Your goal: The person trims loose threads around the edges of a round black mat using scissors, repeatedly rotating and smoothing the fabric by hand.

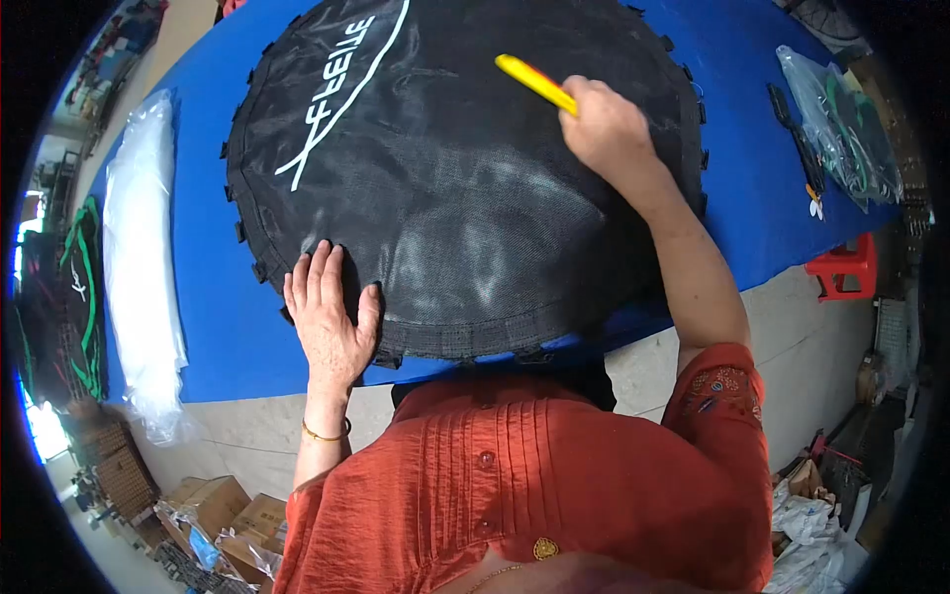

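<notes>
A round black trampoline mat (465, 218) with small loops around its rim and a white printed logo (341, 94) lies over the blue table. My left hand (332, 317) rests flat on the mat's near left edge, fingers extended and holding nothing. Over the right half of the mat, my right hand (609, 124) is closed around a yellow tool (534, 84) with a red stripe, its long end pointing up and left. The tool's kind is unclear, as the fist covers its other end.
A clear plastic-wrapped roll (143, 247) lies on the blue table (213, 327) at left. At right are a dark long-handled item (792, 129) and a bagged green-and-black item (841, 129). A red stool (843, 267) and cardboard boxes (208, 505) stand on the floor.
</notes>
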Motion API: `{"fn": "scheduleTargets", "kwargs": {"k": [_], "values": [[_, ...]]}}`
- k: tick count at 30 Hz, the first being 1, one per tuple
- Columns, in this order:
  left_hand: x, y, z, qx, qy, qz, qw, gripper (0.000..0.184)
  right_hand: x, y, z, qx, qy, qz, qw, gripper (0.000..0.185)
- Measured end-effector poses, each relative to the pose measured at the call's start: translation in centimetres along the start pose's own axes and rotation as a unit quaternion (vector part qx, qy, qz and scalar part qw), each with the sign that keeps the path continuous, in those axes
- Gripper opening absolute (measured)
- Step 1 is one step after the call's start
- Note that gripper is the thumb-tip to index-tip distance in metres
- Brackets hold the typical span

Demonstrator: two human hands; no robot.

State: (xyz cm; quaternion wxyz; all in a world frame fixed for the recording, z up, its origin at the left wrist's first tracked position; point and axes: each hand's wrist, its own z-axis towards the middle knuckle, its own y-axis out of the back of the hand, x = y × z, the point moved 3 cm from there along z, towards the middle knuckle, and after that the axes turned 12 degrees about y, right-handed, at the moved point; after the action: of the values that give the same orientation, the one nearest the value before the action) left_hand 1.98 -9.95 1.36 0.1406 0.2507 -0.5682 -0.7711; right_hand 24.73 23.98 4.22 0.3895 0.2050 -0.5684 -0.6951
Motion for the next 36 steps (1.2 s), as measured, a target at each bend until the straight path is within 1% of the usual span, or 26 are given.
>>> {"fn": "scheduleTargets", "kwargs": {"k": [2,3,6,7,8,9,10,13,15,17,19,20,22,23,26,29,33,36], "values": [[-0.1,0.0,0.0,0.001,-0.002,0.002,1.000,0.060,-2.3,0.7,-0.2,0.033,-0.071,-0.003,0.997,0.027],[-0.1,0.0,0.0,0.002,-0.002,0.002,1.000,0.059,-2.9,1.5,-0.4,0.027,-0.092,-0.002,0.995,0.029],[-0.1,0.0,0.1,0.003,-0.004,0.002,1.000,0.060,-5.4,1.4,-1.1,0.028,-0.122,-0.042,0.991,0.033],[0.1,-0.1,0.1,0.002,-0.004,0.000,1.000,0.061,-6.0,1.4,-1.3,0.015,-0.135,-0.037,0.990,0.034],[0.1,-0.2,0.1,0.001,-0.005,-0.001,1.000,0.063,-6.1,1.5,-1.2,0.011,-0.132,-0.028,0.991,0.035],[-0.2,0.1,0.2,0.002,-0.007,0.003,1.000,0.058,-6.1,1.5,-1.3,0.006,-0.129,-0.018,0.991,0.035],[-0.3,0.1,0.2,0.004,-0.006,0.007,1.000,0.058,-6.2,1.4,-1.4,0.002,-0.128,-0.008,0.992,0.035],[-0.2,0.0,0.2,0.007,-0.005,0.011,1.000,0.057,-5.5,1.3,-1.9,-0.033,-0.095,0.034,0.994,0.036],[-0.2,0.0,0.2,0.008,-0.004,0.009,1.000,0.057,-6.5,0.7,-2.0,-0.042,-0.104,0.079,0.991,0.036],[0.0,-0.2,0.2,0.008,-0.004,0.006,1.000,0.060,-7.3,0.8,-2.4,-0.046,-0.113,0.066,0.990,0.036],[0.1,-0.2,0.2,0.007,-0.004,0.003,1.000,0.061,-7.8,2.1,-2.8,-0.044,-0.122,-0.005,0.992,0.036],[0.1,-0.1,0.3,0.008,-0.004,0.004,1.000,0.061,-7.5,3.3,-2.9,-0.009,-0.181,0.062,0.981,0.036],[0.0,-0.2,0.3,0.009,-0.004,0.001,1.000,0.060,-6.1,6.1,-3.6,0.062,-0.295,0.193,0.934,0.035],[0.0,-0.2,0.3,0.009,-0.005,0.001,1.000,0.060,-6.1,6.4,-3.9,0.067,-0.278,0.176,0.942,0.035],[0.0,-0.1,0.3,0.008,-0.005,0.002,1.000,0.060,-6.6,6.6,-4.3,0.079,-0.292,0.166,0.939,0.036],[0.0,-0.3,0.3,0.004,-0.009,-0.001,1.000,0.059,-6.5,6.6,-4.3,0.074,-0.281,0.179,0.940,0.036],[0.1,-0.4,0.2,-0.001,-0.010,0.001,1.000,0.058,-4.7,5.7,-4.1,0.077,-0.230,0.249,0.938,0.035],[0.1,-0.3,0.2,0.000,-0.009,-0.002,1.000,0.058,-4.4,4.5,-3.7,0.090,-0.195,0.215,0.953,0.035]]}}
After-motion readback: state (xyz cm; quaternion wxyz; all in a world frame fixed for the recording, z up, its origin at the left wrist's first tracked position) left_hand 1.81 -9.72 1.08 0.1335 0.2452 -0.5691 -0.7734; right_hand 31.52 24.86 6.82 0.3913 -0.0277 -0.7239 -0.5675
